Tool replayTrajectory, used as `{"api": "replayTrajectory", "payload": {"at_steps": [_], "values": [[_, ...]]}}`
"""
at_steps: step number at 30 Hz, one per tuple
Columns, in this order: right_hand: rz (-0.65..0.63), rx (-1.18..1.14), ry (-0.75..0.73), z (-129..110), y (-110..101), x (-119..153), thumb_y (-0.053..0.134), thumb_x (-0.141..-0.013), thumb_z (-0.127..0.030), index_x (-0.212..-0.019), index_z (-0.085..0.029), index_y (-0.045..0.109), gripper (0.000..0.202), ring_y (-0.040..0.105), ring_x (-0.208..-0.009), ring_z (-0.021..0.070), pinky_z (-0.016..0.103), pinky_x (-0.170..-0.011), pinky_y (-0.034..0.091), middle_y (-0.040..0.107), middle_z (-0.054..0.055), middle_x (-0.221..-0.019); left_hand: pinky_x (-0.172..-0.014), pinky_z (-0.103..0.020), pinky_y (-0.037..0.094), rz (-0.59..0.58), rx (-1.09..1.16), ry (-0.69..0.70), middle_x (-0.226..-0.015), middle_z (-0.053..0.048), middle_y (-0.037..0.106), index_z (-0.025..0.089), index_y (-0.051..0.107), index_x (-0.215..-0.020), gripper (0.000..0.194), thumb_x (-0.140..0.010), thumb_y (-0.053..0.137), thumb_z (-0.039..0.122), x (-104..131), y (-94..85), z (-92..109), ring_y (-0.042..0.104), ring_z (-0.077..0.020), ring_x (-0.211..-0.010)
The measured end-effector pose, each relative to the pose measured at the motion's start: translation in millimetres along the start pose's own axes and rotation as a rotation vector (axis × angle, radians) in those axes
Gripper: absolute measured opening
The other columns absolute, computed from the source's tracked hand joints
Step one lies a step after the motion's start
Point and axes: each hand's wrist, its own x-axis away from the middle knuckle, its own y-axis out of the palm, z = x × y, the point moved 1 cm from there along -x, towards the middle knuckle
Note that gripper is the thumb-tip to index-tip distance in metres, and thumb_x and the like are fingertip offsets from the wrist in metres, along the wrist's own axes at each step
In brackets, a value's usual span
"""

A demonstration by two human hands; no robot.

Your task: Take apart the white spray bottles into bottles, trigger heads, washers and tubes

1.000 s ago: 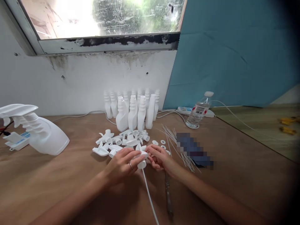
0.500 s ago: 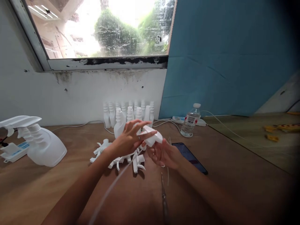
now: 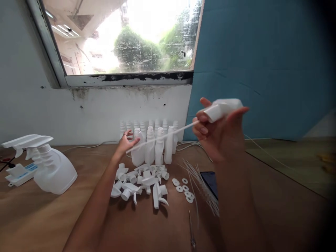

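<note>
High at the right, my right hand (image 3: 220, 133) holds a white spray head (image 3: 225, 107), its thin tube (image 3: 173, 132) slanting down to the left, in front of the bottles. My left hand (image 3: 126, 142) is at the leftmost front white bottle (image 3: 137, 150), thumb and fingers around its upper part. More white bottles (image 3: 159, 147) stand upright beside and behind it. A pile of white spray heads (image 3: 147, 179) lies on the table in front of them. White ring washers (image 3: 179, 189) and a bundle of thin tubes (image 3: 202, 189) lie to the right of the pile.
A large white spray bottle (image 3: 56, 171) stands at the left beside a power strip (image 3: 22, 174). A dark phone (image 3: 211, 182) lies partly under the tubes. A pointed metal tool (image 3: 192, 234) lies near the front. Behind the table are a wall and window.
My right hand has lifted the spray head up and to the right, away from my left hand. My left hand has let go of it and moved left to the front bottle.
</note>
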Motion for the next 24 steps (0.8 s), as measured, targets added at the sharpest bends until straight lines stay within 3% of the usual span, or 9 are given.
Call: {"api": "replayTrajectory", "payload": {"at_steps": [4,7,10,13,20,24], "values": [[0.031,-0.147,0.129,11,-6,2,0.074,-0.076,-0.04,-0.099,-0.022,0.061,0.032,0.039,-0.056,0.0061,0.022,-0.047,0.033,0.046,-0.002,-0.076,-0.088,-0.033,0.052,-0.03,-0.054,0.021,-0.128,-0.015,0.059,0.017,0.046,-0.134,0.068,-0.076,0.072,0.041,2,8.3,-8,0.062,-0.0245,-0.109],[0.014,-0.134,0.148,15,-12,2,0.08,-0.069,-0.023,-0.098,-0.024,0.06,0.035,0.053,-0.069,0.01,0.024,-0.056,0.044,0.056,-0.001,-0.084,-0.084,-0.035,0.053,-0.027,-0.112,0.013,-0.118,-0.016,0.065,0.014,0.054,-0.124,0.057,-0.075,0.072,0.037,3,13.3,-10,0.065,-0.026,-0.103],[0.047,-0.026,0.066,16,-17,1,0.078,-0.071,-0.025,-0.101,-0.025,0.058,0.036,0.059,-0.076,0.014,0.028,-0.061,0.049,0.061,-0.001,-0.087,-0.081,-0.036,0.054,-0.017,-0.173,0.013,-0.105,-0.015,0.07,0.012,0.059,-0.114,0.045,-0.076,0.069,0.034,5,14.4,-9,0.068,-0.0264,-0.093],[0.133,0.058,-0.068,18,-17,0,0.079,-0.071,-0.026,-0.095,-0.024,0.058,0.033,0.06,-0.073,0.0147,0.028,-0.058,0.048,0.064,0.0,-0.085,-0.085,-0.036,0.052,0.0,-0.229,0.054,-0.101,-0.011,0.071,0.016,0.061,-0.109,0.037,-0.076,0.067,0.032,10,8.0,1,0.067,-0.0263,-0.095],[0.192,-0.014,-0.146,8,-8,4,0.078,-0.073,-0.027,-0.085,-0.021,0.057,0.024,0.057,-0.063,0.0127,0.029,-0.053,0.044,0.063,0.002,-0.081,-0.081,-0.035,0.05,0.05,-0.546,0.276,-0.109,-0.007,0.069,0.022,0.06,-0.122,0.04,-0.084,0.055,0.033,35,-22.6,51,0.065,-0.0278,-0.097],[0.168,0.049,-0.175,5,-11,6,0.075,-0.077,-0.031,-0.084,-0.023,0.057,0.021,0.056,-0.065,0.0128,0.03,-0.056,0.046,0.061,0.002,-0.085,-0.086,-0.036,0.049,0.107,-0.686,0.393,-0.112,-0.007,0.068,0.023,0.061,-0.122,0.037,-0.086,0.054,0.025,45,-27.7,68,0.064,-0.0271,-0.101]]}}
